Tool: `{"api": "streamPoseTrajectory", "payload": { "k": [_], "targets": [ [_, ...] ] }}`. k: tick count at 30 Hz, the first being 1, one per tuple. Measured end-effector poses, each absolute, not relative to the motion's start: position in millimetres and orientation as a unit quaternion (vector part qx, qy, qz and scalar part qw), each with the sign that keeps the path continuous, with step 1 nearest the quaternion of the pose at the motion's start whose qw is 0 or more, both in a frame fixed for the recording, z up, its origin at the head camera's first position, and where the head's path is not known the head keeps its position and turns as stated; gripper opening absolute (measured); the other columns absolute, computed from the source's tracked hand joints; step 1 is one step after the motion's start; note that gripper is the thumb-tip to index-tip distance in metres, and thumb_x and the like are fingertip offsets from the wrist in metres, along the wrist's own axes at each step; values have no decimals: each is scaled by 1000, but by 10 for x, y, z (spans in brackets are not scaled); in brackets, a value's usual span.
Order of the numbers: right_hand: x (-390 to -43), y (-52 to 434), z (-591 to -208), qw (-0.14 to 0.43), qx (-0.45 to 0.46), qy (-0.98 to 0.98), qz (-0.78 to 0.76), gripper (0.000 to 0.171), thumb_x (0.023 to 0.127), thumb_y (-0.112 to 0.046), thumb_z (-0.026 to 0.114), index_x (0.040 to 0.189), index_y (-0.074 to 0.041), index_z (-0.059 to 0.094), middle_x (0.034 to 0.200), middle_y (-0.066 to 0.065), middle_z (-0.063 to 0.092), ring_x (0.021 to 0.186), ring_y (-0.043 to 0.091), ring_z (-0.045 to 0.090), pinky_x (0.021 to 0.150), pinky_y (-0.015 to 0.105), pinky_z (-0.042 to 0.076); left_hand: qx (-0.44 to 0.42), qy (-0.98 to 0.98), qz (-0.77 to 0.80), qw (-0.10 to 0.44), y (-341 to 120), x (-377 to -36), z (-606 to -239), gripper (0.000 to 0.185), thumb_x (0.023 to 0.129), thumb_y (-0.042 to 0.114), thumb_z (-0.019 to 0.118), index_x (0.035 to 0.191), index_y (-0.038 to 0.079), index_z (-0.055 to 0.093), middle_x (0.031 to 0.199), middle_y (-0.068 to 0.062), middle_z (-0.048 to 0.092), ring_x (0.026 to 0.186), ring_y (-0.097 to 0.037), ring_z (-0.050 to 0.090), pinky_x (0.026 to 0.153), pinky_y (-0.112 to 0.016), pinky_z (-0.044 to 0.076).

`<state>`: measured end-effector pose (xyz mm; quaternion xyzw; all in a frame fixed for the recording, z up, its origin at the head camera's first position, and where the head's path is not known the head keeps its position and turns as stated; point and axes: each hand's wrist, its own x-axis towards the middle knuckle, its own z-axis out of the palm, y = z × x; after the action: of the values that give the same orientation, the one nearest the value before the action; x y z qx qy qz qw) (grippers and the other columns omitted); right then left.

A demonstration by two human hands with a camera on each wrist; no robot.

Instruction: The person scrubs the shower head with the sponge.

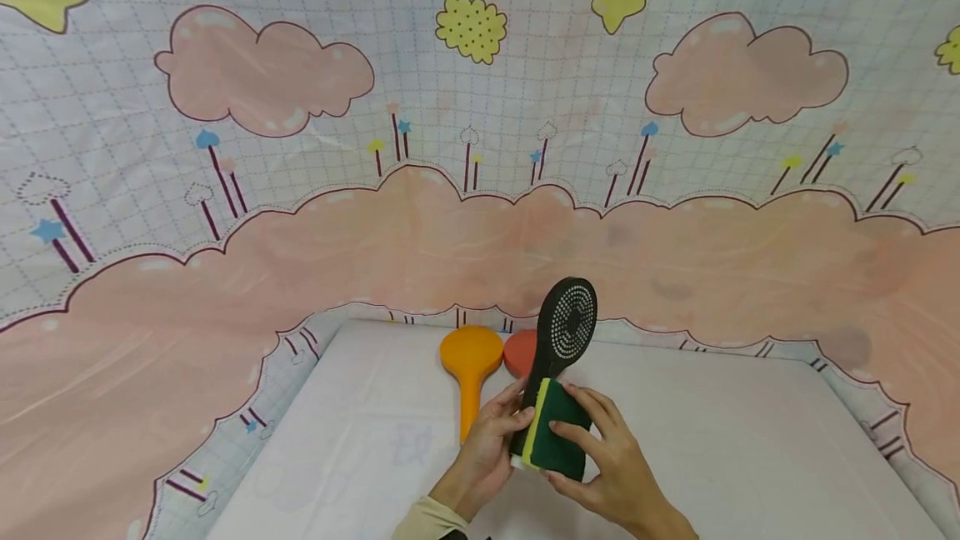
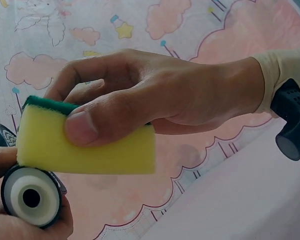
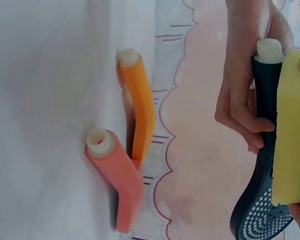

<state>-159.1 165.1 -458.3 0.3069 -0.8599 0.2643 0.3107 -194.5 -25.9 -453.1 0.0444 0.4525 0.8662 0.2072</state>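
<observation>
White table (image 1: 750, 457) against a pink cloud-print backdrop (image 1: 225, 315), black shower head (image 1: 564, 332) upright at the near centre, its handle gripped by the left hand (image 1: 487, 448), right hand (image 1: 611, 461) pinching a yellow-green sponge (image 1: 551, 436) against that handle, orange shower head (image 1: 469, 361) and red shower head (image 1: 520, 352) lying just behind, touching.

Three shower heads: black (image 1: 567, 325), orange (image 1: 470, 357), red (image 1: 521, 352); one sponge (image 1: 551, 436).

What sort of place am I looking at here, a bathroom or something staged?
Probably a staged tabletop set, not a bathroom: a cartoon cloud-print backdrop hangs behind a white-covered table, and loose shower heads, orange and red, lie unplumbed.
</observation>
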Motion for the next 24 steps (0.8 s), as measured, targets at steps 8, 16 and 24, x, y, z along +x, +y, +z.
{"api": "streamPoseTrajectory", "payload": {
  "k": [8,16,24],
  "targets": [
    [-1644,1696,-4583,329,328,-847,257,43,74,-50,81,109,-29,68,143,9,52,128,21,45,104,22,45,53,434,870,229,-304,-1941,-4544,60,95,0,55,151,11,39,135,-8,55,113,-18,62,100,-34,51],
    [-1726,1762,-4491,352,320,-843,250,42,76,-53,79,107,-27,70,142,10,52,127,25,47,101,26,49,57,445,866,222,-303,-1921,-4517,63,92,-5,57,150,12,41,138,-10,50,111,-19,61,95,-28,54],
    [-1744,1793,-4511,364,309,-843,250,43,78,-56,76,109,-27,70,143,12,52,127,25,46,101,28,49,61,447,869,205,-271,-1898,-4500,63,92,-5,59,150,13,41,132,-8,46,111,-17,59,95,-25,53]
  ]
}}
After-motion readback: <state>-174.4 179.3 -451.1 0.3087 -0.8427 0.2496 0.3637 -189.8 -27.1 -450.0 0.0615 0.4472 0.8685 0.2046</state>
